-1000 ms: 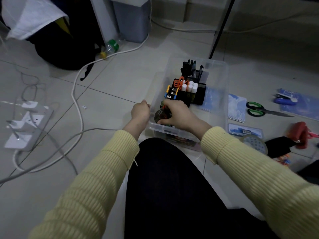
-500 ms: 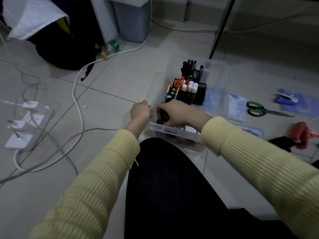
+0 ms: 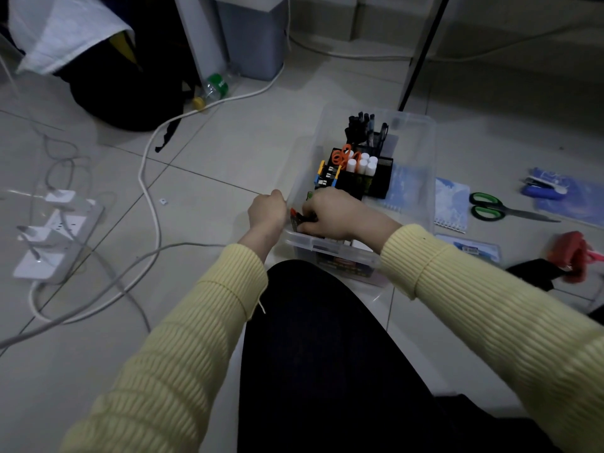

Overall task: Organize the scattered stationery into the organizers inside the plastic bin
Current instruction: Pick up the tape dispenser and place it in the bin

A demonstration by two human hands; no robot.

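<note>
left hand [image 3: 266, 212] curled on the near-left rim of the clear plastic bin [image 3: 425, 148], gripping it. right hand [image 3: 333, 212] is inside the near-left corner, fingers curled round a small dark item [image 3: 295, 220] (red edge, type unclear). further in: black mesh organizer [image 3: 380, 183] with binder clips [image 3: 327, 176], glue sticks [image 3: 361, 165], orange scissors [image 3: 340, 155]. pens [image 3: 361, 124] upright at the far end. green scissors [image 3: 490, 207] lie on the floor to the right.
</note>
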